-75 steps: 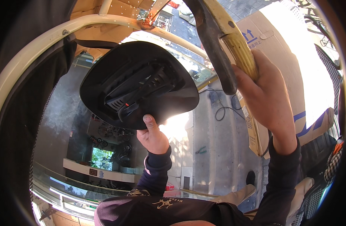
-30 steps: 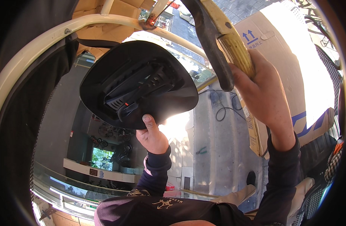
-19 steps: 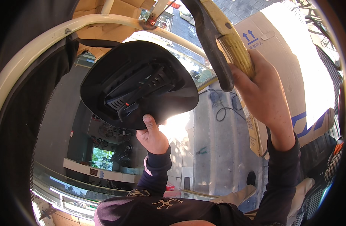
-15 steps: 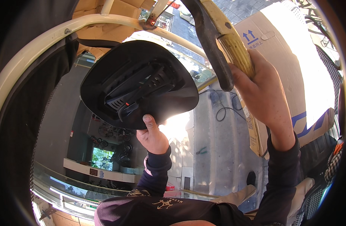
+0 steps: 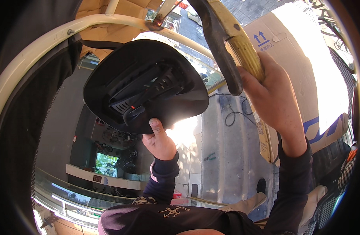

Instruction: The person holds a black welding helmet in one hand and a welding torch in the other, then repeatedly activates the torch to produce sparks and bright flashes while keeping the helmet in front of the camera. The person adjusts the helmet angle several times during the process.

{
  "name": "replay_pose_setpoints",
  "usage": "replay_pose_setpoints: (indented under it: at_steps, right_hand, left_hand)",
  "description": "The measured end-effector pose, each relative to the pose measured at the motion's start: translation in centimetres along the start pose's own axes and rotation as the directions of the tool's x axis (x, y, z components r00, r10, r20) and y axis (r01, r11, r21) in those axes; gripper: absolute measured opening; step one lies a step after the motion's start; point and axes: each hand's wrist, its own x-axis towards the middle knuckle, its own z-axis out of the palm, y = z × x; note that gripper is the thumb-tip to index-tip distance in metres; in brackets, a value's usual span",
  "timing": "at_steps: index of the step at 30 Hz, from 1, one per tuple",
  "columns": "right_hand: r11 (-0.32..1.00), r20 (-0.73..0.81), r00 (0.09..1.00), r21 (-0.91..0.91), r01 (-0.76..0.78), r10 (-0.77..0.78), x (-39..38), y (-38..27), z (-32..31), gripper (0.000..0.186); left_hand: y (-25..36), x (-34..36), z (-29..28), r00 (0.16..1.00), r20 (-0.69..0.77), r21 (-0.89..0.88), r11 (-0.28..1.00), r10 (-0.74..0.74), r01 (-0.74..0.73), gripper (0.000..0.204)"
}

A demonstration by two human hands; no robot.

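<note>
My left hand (image 5: pixel 159 141) grips the lower rim of a black welding mask (image 5: pixel 148 51), its thumb on the near face. In my right hand (image 5: pixel 276 96) is a worn yellow and black welding electrode holder (image 5: pixel 246 53), its upper end cut off by the top edge. A thin dark rod (image 5: pixel 171 11) slants down toward a cream-painted metal tube frame (image 5: pixel 50 37). Where the tubes join, a small spot glows orange amid scorched paint (image 5: pixel 153 26). The mask hangs just below this joint. My left fingers behind it are hidden.
A large cardboard box (image 5: pixel 282 58) stands at the right, beside my right hand. Black cable (image 5: pixel 231 117) loops over the grey floor, with green-handled pliers (image 5: pixel 210 157) nearby. Brown cardboard (image 5: pixel 121 37) lies behind the frame. Black fabric (image 5: pixel 21 129) covers the left side.
The mask has tilted slightly, its right edge shifting a little outward and its top rising. My right hand and the electrode holder are almost still. The joint glows in both frames.
</note>
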Motion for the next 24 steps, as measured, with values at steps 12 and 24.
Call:
replay_pose_setpoints:
  at_steps: [12,24]
  right_hand:
    - [0.986,-0.055,0.994,0.128,0.103,-0.097,-1.3,-0.2,-1.2,0.029]
    - [0.999,0.006,1.0,0.048,-0.015,0.014,-1.3,-0.8,-1.2,0.044]
  left_hand:
    - [0.6,-0.3,-0.2,0.997,-0.053,-0.023,0.998,-0.057,0.056,0.056]
    - [0.4,-0.1,-0.4,1.0,0.018,-0.032,0.999,0.005,-0.004,0.043]
